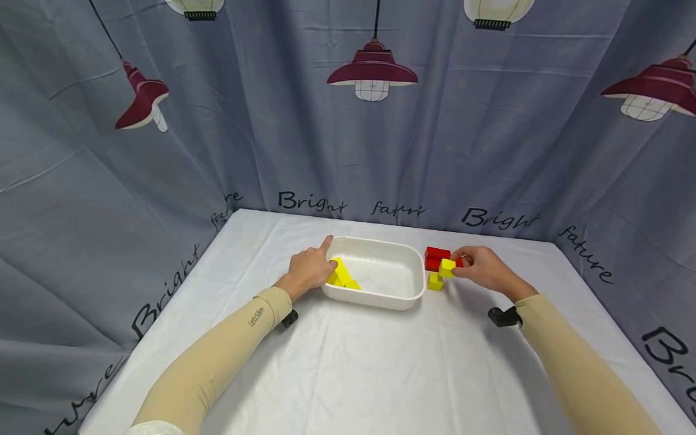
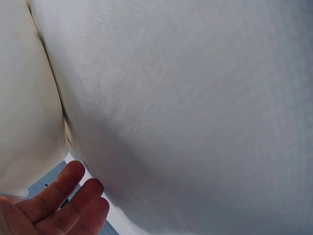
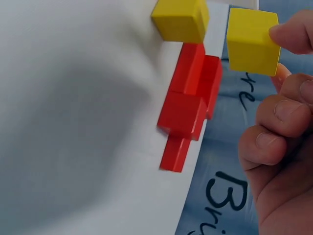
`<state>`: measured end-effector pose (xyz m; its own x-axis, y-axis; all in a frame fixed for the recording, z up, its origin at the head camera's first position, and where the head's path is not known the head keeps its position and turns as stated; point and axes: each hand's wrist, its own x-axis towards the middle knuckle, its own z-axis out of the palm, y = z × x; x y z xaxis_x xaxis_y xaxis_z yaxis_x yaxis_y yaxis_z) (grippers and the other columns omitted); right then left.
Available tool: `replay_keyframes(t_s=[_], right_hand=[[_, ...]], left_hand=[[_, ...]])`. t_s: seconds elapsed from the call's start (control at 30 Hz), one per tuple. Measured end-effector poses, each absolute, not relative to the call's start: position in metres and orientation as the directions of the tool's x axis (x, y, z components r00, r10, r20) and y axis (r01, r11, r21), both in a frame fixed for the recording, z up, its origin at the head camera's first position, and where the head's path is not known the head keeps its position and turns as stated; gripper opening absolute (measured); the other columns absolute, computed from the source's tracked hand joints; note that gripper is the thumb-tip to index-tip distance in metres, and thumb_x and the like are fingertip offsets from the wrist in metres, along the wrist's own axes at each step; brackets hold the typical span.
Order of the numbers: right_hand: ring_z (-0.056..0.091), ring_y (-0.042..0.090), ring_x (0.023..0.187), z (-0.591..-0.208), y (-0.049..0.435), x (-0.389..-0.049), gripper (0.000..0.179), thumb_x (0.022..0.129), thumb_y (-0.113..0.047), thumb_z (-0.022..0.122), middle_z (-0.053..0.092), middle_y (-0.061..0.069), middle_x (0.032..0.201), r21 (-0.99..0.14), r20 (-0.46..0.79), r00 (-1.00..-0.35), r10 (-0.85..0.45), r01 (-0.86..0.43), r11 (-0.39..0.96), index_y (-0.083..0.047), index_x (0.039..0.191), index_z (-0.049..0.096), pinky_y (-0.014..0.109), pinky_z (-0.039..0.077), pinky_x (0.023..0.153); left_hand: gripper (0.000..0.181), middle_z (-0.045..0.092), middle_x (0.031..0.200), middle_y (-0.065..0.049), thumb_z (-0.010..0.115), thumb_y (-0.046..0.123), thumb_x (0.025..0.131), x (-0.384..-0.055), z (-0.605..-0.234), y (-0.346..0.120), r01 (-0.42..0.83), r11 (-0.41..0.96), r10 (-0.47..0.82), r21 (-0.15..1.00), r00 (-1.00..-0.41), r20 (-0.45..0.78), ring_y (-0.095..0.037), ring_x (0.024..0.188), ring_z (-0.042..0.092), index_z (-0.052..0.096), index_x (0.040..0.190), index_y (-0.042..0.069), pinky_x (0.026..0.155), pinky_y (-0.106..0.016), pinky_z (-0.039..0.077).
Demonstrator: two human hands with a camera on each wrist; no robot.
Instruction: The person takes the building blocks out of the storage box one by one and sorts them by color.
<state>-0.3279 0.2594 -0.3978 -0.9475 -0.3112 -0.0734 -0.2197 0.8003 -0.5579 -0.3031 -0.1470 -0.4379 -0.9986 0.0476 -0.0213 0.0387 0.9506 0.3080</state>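
The right hand [image 1: 486, 270] pinches a yellow cube [image 1: 447, 267] between thumb and fingertips [image 3: 293, 36], holding it lifted off the table just right of the white tray [image 1: 375, 300]; the other fingers curl loosely below it. Directly under and slightly left of the held cube, a second yellow cube [image 1: 434, 281] sits on the white tablecloth [image 1: 380, 362], close beside the tray's right wall. Just behind both cubes lies a cluster of red blocks [image 1: 437, 258], pressed together; in the right wrist view the red blocks [image 3: 190, 103] lie beside the resting yellow cube [image 3: 180, 19], while the held cube [image 3: 251, 40] hangs apart from them. Across the tray, the left hand [image 1: 309, 270] rests at the tray's left wall with fingers relaxed and the index finger stretched along the rim, grasping nothing; the left wrist view shows those fingers [image 2: 63, 196] lying straight against the tray's outer wall [image 2: 29, 122]. Inside the tray, at its left end near that hand, lie several yellow blocks [image 1: 342, 275], one of them tilted. Behind the table hangs a grey curtain [image 1: 272, 151] printed with red lamps.
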Motion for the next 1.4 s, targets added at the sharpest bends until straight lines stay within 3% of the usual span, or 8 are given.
replay_keyframes(t_s=[0.2,0.47,1.17,1.4], right_hand=[[0.043,0.021,0.063,-0.404,0.268,-0.327,0.036,0.088,-0.014,0.067,0.041,0.004,0.068,-0.567,-0.068,-0.951,-0.302,-0.212,0.796,0.003,0.120,0.063,0.030,0.038,0.058],[0.044,0.021,0.066,-0.414,0.273,-0.326,0.038,0.087,-0.015,0.068,0.041,0.003,0.069,-0.568,-0.102,-0.964,-0.246,-0.147,0.810,0.002,0.121,0.062,0.029,0.037,0.057],[0.041,0.020,0.060,-0.447,0.279,-0.327,0.038,0.089,-0.019,0.069,0.043,0.003,0.069,-0.601,-0.161,-0.955,-0.247,-0.104,0.792,0.001,0.120,0.062,0.028,0.033,0.053],[0.041,0.020,0.061,-0.446,0.276,-0.325,0.040,0.089,-0.021,0.070,0.042,0.002,0.066,-0.618,-0.153,-0.959,-0.240,-0.096,0.780,0.001,0.121,0.063,0.029,0.034,0.055]], left_hand=[[0.072,0.072,0.104,-0.012,0.046,0.044,0.098,-0.304,-0.439,-0.147,0.037,0.952,0.046,0.303,-0.999,-0.021,-0.025,0.079,0.061,0.020,0.162,0.026,0.076,-0.046,0.051],[0.071,0.071,0.098,-0.011,0.046,0.044,0.098,-0.303,-0.438,-0.146,0.037,0.955,0.046,0.294,-0.999,-0.024,-0.025,0.077,0.061,0.020,0.162,0.026,0.075,-0.045,0.051],[0.072,0.071,0.110,-0.013,0.047,0.044,0.098,-0.302,-0.439,-0.143,0.011,0.953,0.026,0.303,-0.999,-0.047,-0.025,0.080,0.060,0.019,0.162,0.026,0.080,-0.045,0.051],[0.072,0.068,0.091,-0.009,0.046,0.044,0.098,-0.303,-0.440,-0.143,0.012,0.953,0.024,0.302,-0.999,-0.038,-0.025,0.077,0.060,0.019,0.162,0.026,0.075,-0.043,0.049]])
